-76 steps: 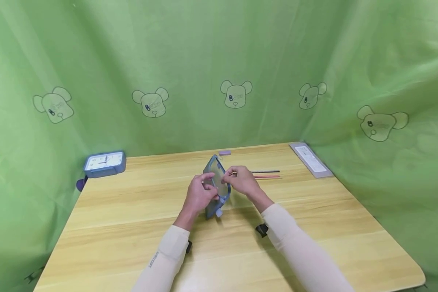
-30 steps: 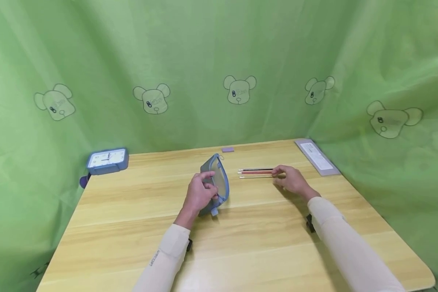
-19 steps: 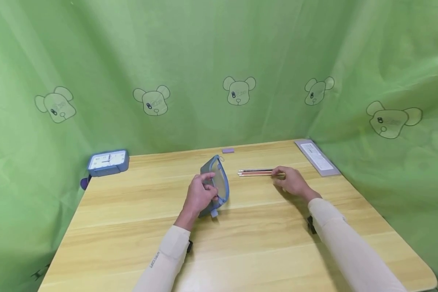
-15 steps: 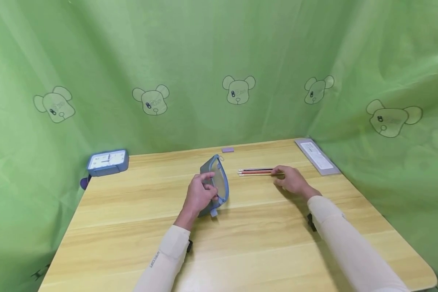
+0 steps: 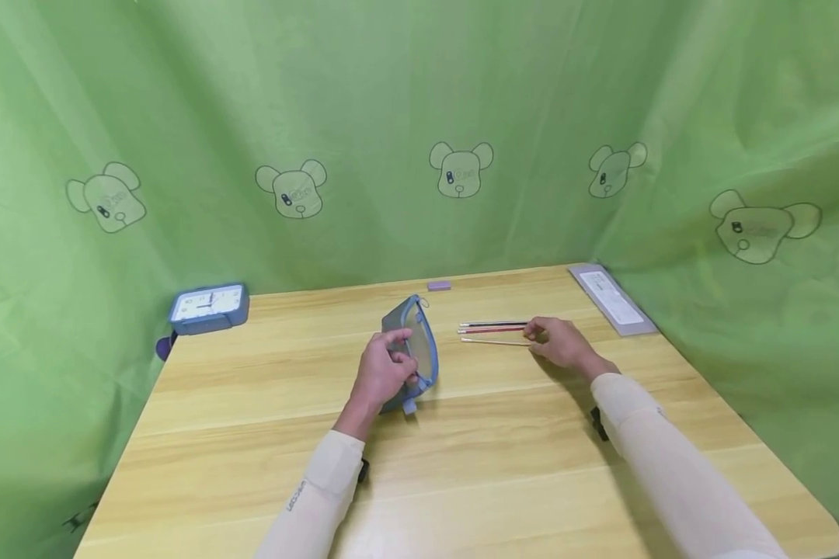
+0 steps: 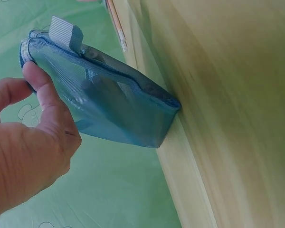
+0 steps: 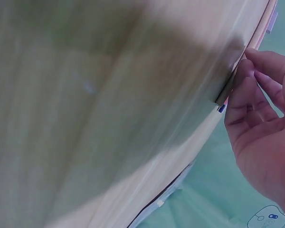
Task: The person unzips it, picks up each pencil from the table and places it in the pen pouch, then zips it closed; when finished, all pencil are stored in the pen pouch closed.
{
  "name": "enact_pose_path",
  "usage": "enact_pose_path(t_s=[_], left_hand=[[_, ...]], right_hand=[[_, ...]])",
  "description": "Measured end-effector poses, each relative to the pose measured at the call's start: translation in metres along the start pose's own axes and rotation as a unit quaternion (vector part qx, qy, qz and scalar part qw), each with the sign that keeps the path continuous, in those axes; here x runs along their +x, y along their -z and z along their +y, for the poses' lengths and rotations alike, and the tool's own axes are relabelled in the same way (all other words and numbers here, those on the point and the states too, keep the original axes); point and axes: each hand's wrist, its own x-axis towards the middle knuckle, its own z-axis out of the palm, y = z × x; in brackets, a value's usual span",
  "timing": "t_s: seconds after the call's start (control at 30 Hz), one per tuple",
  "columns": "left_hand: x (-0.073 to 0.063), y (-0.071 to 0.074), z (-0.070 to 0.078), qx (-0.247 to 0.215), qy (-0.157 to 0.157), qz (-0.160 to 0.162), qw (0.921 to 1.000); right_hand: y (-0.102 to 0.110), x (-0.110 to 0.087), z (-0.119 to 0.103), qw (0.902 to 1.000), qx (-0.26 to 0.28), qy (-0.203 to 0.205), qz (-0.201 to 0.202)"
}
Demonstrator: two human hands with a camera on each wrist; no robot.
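A blue mesh pencil case (image 5: 396, 320) stands on the table with its zipped mouth turned right. My left hand (image 5: 381, 371) pinches its rim between thumb and finger; the left wrist view shows the mesh side (image 6: 118, 114) and a pale tab (image 6: 65, 34). To the right lie a black pencil (image 5: 492, 324), a red pencil (image 5: 492, 331) and a light wood-coloured pencil (image 5: 492, 341). The light one lies nearer me, with a gap to the others. My right hand (image 5: 562, 343) has thumb and fingertips at their right ends, pinching at a pencil (image 7: 223, 94) low over the table.
A purple eraser (image 5: 439, 286) lies near the table's back edge. A blue clock (image 5: 210, 309) stands at the back left corner, a dark purple object (image 5: 163, 348) beside it. A flat grey package (image 5: 612, 300) lies at the back right. Green curtain (image 5: 377, 101) surrounds the table.
My right hand has left the case's mouth and gone right to the pencils. The light pencil, close against the others half a second ago, now lies apart. The left hand keeps its hold.
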Motion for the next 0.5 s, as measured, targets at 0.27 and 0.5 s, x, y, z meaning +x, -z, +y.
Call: enact_pose_path(t_s=[0.27,0.5], left_hand=[[-0.002,-0.001,0.0,0.007,0.0,-0.001,1.0],[-0.003,-0.002,0.0,0.007,0.0,-0.003,1.0]], right_hand=[[-0.003,-0.013,-0.006,0.9996,0.022,-0.007,-0.014],[-0.008,-0.032,-0.019,0.9982,0.038,-0.026,-0.04]])
